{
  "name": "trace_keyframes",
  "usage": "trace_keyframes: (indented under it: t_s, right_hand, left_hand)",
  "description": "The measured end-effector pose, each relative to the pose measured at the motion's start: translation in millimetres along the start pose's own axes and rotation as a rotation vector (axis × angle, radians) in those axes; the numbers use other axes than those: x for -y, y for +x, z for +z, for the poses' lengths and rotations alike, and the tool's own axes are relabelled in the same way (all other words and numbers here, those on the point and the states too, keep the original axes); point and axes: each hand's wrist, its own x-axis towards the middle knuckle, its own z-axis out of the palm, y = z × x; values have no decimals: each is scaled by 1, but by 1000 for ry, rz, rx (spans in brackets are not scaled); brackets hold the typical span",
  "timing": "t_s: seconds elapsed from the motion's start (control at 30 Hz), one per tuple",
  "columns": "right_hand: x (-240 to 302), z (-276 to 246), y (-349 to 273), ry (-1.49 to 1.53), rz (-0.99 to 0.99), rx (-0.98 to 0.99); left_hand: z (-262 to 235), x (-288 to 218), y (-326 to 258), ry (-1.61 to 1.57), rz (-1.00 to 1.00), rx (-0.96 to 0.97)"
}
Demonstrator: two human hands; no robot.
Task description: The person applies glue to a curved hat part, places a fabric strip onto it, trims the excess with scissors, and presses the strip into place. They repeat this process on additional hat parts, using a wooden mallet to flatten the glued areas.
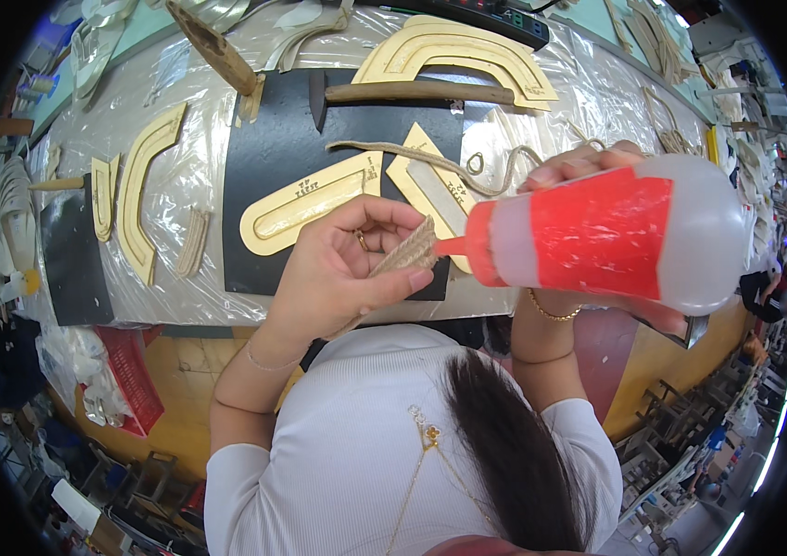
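My left hand (338,273) pinches a beige woven strip (407,250) between thumb and fingers, its end tilted up over the table. My right hand (583,167) is wrapped around a translucent squeeze bottle (602,236) with a red band and a red nozzle. The bottle lies nearly level, and its nozzle tip touches or almost touches the end of the strip. Cream pattern templates lie beyond my hands: a long rounded one (319,199) and an angular one (423,139). Past them rests a wooden-handled hammer (421,91).
A black mat (250,139) covers part of the plastic-wrapped table. A beige cord (504,176) snakes behind the bottle. Curved templates (138,190) lie left, with an arched set (467,46) at the far side. A wooden stick (213,46) rises at the back. A red basket (129,375) stands below left.
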Motion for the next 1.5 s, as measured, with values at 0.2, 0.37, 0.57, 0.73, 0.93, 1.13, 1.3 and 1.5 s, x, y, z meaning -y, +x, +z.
trace_keyframes:
  t_s: [0.2, 0.37, 0.57, 0.73, 0.93, 1.13, 1.3, 1.5]
  right_hand:
    - [-10, -2, 2, 168, -69, -60]
    - [-10, -4, -4, 86, -170, -176]
    - [-26, -5, -6, -936, -128, -701]
    - [-11, -17, -1, -929, -96, -789]
    - [-4, -31, -12, -889, -103, -823]
    - [3, -27, -18, -775, -114, -815]
    - [5, -25, -14, -792, -1, -692]
    - [36, -21, -14, -727, 2, -729]
  left_hand:
    - [2, 0, -3, -70, -30, 28]
    - [5, -3, -2, -132, -40, 54]
    - [-5, -3, -14, -43, -32, 143]
    - [-96, -14, -44, 706, 251, -625]
    - [-210, -2, -61, 1366, 157, -1006]
    - [-202, 11, -27, 1581, 395, -1052]
    - [-138, 30, 50, 1533, 537, -478]
    - [-104, 17, 86, 1358, 543, -331]
